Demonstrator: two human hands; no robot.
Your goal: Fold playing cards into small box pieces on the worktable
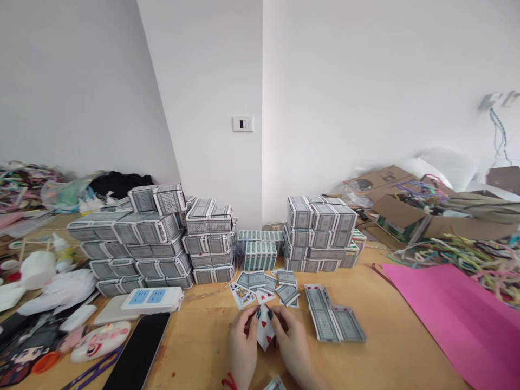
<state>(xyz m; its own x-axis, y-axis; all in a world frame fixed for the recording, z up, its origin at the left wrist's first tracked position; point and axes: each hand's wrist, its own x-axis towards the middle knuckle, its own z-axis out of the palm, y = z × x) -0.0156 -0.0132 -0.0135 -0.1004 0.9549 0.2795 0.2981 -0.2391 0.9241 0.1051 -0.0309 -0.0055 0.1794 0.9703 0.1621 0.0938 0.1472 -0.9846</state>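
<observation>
We note the heart-marked card (pixel 265 326) between both hands, above the bare tabletop (pixel 195 346): right of the left hand (pixel 244 338), left of the right hand (pixel 291 338). Its long axis runs roughly away from us, a corner pointing our way. Neither hand is nearer; both touch it. Thumbs pinch its far end, wrists low, fingers curled behind, partly hidden. Loose cards (pixel 257 279) lie just beyond; joined card blocks (pixel 320 317) sit to the right.
</observation>
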